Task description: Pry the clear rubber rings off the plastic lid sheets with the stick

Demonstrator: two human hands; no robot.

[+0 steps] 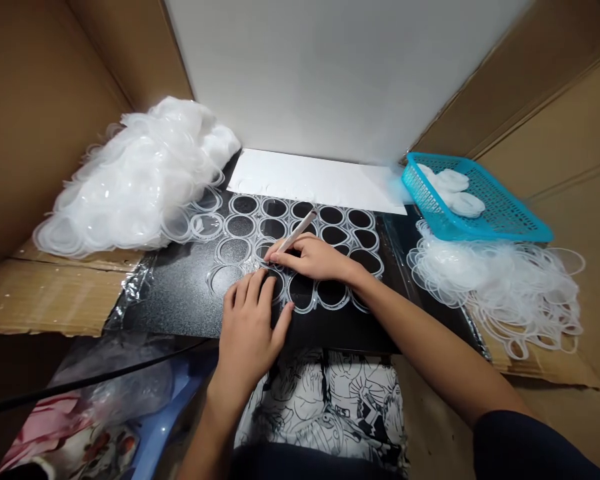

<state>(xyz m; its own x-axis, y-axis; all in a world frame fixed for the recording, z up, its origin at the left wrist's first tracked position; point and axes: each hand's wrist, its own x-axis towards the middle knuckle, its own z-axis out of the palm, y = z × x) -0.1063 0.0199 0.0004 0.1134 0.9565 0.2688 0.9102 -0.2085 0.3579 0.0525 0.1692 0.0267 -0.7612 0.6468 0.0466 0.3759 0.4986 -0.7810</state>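
Observation:
A sheet of joined translucent white plastic rings [305, 303] lies flat on the black table [180, 293]. My right hand [317, 257] is closed around a slim white pen-shaped tool [299, 230], its upper end leaning to the right. The tool's lower tip points down at the rings near the left-middle of the sheet; exactly what it touches is too small to tell. Just below, my left hand [250, 310] rests palm down with fingers apart, its fingertips on the rings beside the tip. Nothing is held in it.
On the left is a large heap of translucent ring pieces [145, 173]. A white sheet [315, 180] lies along the back wall. At right stands a blue basket [510, 207] with white bundles [465, 203], and a pile of loose rings [500, 287] in front. Cardboard walls [575, 127] flank the table.

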